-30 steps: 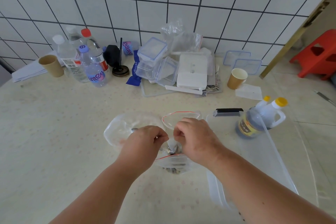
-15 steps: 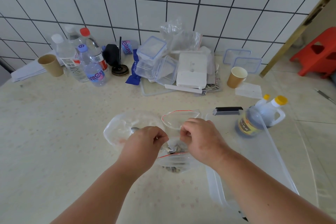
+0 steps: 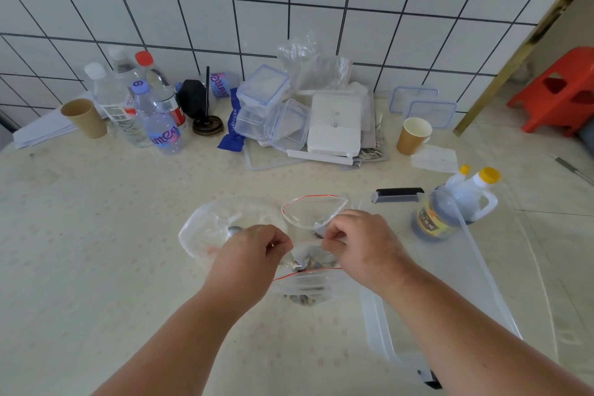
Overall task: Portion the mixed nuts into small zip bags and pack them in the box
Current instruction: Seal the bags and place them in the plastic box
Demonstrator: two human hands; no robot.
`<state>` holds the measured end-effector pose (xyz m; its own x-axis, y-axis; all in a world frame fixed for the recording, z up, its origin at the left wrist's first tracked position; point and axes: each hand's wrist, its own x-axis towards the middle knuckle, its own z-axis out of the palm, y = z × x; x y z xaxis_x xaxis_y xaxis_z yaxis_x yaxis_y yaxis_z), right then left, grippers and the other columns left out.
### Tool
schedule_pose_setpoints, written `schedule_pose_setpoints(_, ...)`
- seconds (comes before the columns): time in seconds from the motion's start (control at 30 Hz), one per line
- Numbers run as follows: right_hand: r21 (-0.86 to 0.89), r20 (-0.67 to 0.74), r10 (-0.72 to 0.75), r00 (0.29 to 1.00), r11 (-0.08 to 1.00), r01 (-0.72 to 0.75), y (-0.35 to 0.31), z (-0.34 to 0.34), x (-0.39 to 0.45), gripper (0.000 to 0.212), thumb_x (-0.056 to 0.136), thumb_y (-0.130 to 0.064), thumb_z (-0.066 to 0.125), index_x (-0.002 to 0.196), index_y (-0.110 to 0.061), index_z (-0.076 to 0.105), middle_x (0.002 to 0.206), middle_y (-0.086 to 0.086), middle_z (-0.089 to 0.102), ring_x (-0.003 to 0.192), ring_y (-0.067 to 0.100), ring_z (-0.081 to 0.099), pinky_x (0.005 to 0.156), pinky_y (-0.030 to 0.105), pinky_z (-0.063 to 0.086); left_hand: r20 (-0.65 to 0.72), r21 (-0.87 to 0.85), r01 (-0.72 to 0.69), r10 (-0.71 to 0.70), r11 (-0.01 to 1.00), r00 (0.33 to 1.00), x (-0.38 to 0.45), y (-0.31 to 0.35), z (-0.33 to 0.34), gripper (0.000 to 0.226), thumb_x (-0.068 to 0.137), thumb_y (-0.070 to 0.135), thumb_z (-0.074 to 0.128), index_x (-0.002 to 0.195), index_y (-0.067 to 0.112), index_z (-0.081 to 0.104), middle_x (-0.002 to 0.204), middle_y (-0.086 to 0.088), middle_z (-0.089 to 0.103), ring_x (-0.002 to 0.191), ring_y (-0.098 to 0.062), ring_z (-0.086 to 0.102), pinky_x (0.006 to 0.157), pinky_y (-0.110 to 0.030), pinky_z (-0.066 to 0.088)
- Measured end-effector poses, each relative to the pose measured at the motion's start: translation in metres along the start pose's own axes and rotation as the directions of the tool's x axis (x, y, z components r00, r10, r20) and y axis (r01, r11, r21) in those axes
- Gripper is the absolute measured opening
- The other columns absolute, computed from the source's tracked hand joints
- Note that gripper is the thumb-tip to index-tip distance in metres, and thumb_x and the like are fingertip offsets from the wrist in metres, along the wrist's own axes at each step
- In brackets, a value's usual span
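Sealing one nut bag, none boxed yet

My left hand (image 3: 254, 247) and right hand (image 3: 360, 241) each pinch the top of one small zip bag (image 3: 308, 259) holding nuts, at the bench's (image 3: 96, 235) centre. I judge sealing under way. A second filled bag (image 3: 305, 291) lies at 6 o'clock, one open empty bag (image 3: 313, 210) at 12. The clear box (image 3: 475, 283), at 3 o'clock, looks unpacked. Two paper cups (image 3: 413, 135) stand far back.

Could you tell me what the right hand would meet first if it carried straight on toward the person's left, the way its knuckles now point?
Most likely the left hand: the right hand faces it across the top of the small zip bag both pinch. Depth is hard to judge.
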<state>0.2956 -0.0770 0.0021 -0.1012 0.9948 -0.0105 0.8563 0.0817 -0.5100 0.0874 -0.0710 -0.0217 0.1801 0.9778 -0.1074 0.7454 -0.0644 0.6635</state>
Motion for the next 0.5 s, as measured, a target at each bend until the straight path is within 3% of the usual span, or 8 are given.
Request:
schedule_pose_setpoints(0.2,-0.031,0.02,-0.022,1.0,0.999,0.022,0.003,-0.003,-0.003,0.015,0.076,-0.008,0.072,0.07,-0.02,0.065,0.068,-0.019,0.053,0.077,0.009,0.059,0.081,0.036,0.048,0.012,0.003,0.01,-0.01,1.0,1.0,-0.001,0.001,-0.001,0.032,0.098,0.031,0.067,0.071,0.046,0.06,0.079,0.023,0.065,0.08,0.002,0.057,0.061,-0.011,0.036)
schedule_pose_setpoints(0.33,-0.012,0.013,-0.017,1.0,1.0,0.017,0.005,-0.005,-0.003,0.01,0.08,-0.017,0.074,0.073,-0.022,0.068,0.069,-0.022,0.052,0.079,0.008,0.061,0.083,0.037,0.048,0.001,-0.023,0.014,-0.014,1.0,1.0,-0.002,0.0,-0.003,0.029,0.098,0.028,0.067,0.074,0.043,0.063,0.078,0.022,0.066,0.088,0.01,0.056,0.063,-0.009,0.038)
schedule_pose_setpoints(0.5,-0.013,0.002,-0.005,1.0,1.0,0.005,0.012,-0.01,-0.004,0.011,0.08,-0.019,0.077,0.073,-0.021,0.069,0.071,-0.019,0.055,0.078,0.01,0.06,0.083,0.038,0.048,-0.011,-0.041,0.038,-0.038,0.998,0.999,0.0,-0.003,-0.007,0.022,0.097,0.029,0.068,0.077,0.038,0.069,0.08,0.028,0.067,0.089,0.011,0.056,0.071,-0.025,0.049)
